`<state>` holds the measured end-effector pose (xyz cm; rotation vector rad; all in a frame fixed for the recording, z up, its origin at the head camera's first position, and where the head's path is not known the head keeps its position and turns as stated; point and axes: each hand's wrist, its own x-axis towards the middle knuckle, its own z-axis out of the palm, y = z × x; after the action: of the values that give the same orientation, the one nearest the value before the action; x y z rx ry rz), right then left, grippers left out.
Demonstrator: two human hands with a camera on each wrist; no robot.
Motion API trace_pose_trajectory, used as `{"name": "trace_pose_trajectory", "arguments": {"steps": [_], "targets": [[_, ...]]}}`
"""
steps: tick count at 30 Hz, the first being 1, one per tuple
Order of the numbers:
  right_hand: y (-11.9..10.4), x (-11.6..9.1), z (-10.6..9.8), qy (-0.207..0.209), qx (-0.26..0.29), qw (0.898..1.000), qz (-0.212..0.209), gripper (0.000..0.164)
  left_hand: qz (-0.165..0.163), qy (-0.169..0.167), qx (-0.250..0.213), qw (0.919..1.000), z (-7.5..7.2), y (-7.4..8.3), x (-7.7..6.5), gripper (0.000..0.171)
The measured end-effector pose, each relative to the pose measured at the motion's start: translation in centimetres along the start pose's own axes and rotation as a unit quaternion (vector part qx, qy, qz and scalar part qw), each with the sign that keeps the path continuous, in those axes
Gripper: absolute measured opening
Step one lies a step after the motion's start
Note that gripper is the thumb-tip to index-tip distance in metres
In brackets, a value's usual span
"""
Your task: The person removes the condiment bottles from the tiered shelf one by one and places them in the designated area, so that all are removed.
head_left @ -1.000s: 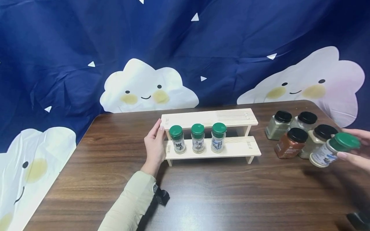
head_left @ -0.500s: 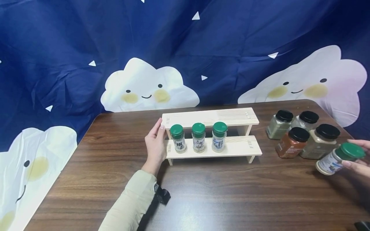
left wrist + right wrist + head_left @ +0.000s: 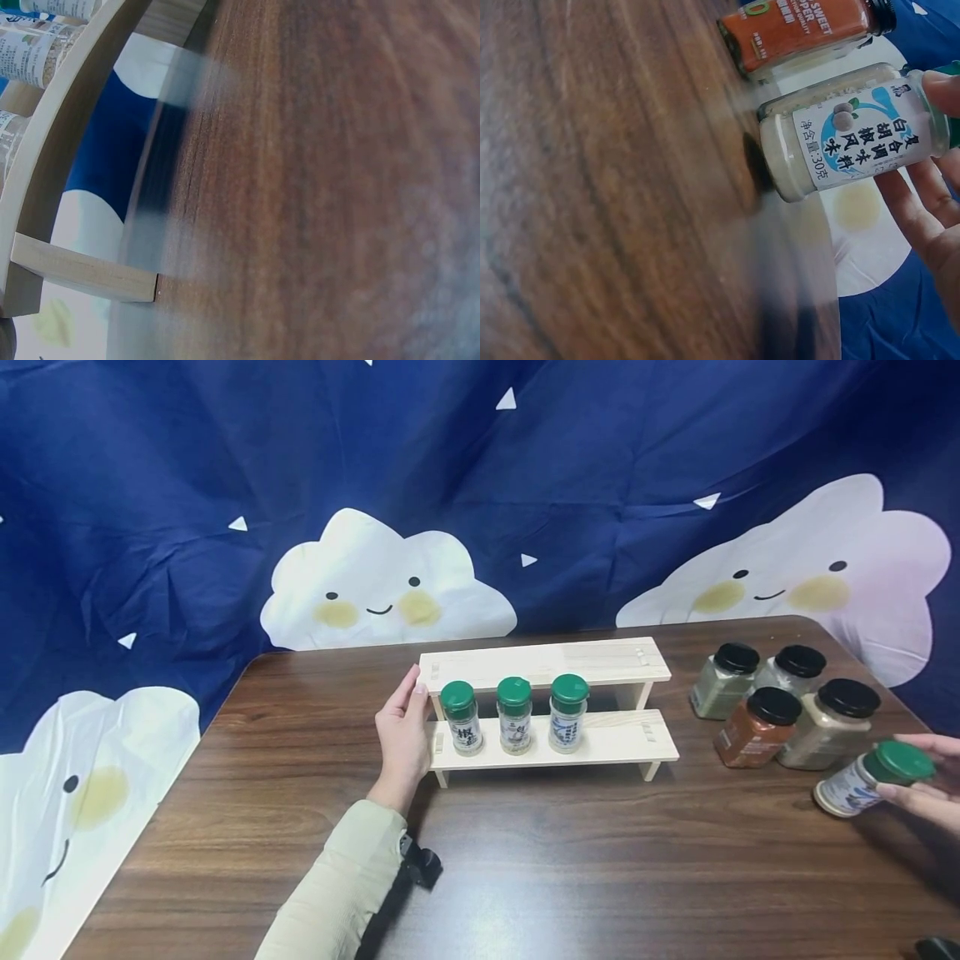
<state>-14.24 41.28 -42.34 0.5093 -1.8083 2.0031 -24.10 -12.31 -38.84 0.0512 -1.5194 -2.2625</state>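
Note:
At the right of the head view my right hand (image 3: 930, 781) holds a green-capped spice shaker (image 3: 847, 789) by its cap, thumb on the near side. The shaker leans, its base close over the table; the right wrist view shows its white label and pale contents. My left hand (image 3: 402, 735) lies against the left end of a two-tier wooden rack (image 3: 607, 743), fingers fairly straight at the edge. On the lower shelf, three green-capped shakers stand in a row: a left one (image 3: 466, 731), a middle one (image 3: 515, 729) and a right one (image 3: 566, 727).
Several black-capped square jars stand grouped right of the rack, among them a red spice jar (image 3: 753, 739) and a larger beige jar (image 3: 825, 739). The brown wooden table (image 3: 600, 860) ends at a blue cloth (image 3: 570, 485) with white clouds.
My right hand has drawn the shaker away from the beige jar, toward the near right, and lowered it slightly. My left hand and the rack hold their places.

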Motion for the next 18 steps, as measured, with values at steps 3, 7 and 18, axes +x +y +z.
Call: {"name": "trace_pose_trajectory", "arguments": {"steps": [3, 7, 18], "targets": [[0.11, -0.17, -0.12, 0.001, -0.005, 1.0, 0.008, 0.063, -0.001, 0.002, 0.0, 1.0, 0.05, 0.07, -0.03, 0.035], [0.32, -0.37, -0.32, 0.003, -0.016, 1.0, 0.008, 0.064, 0.002, 0.001, 0.002, 1.0, 0.05, 0.07, -0.01, 0.035], [0.59, -0.48, -0.41, 0.0, 0.01, 1.0, -0.001, 0.07, 0.005, -0.001, 0.003, 1.0, 0.01, 0.09, 0.14, 0.035]]}}
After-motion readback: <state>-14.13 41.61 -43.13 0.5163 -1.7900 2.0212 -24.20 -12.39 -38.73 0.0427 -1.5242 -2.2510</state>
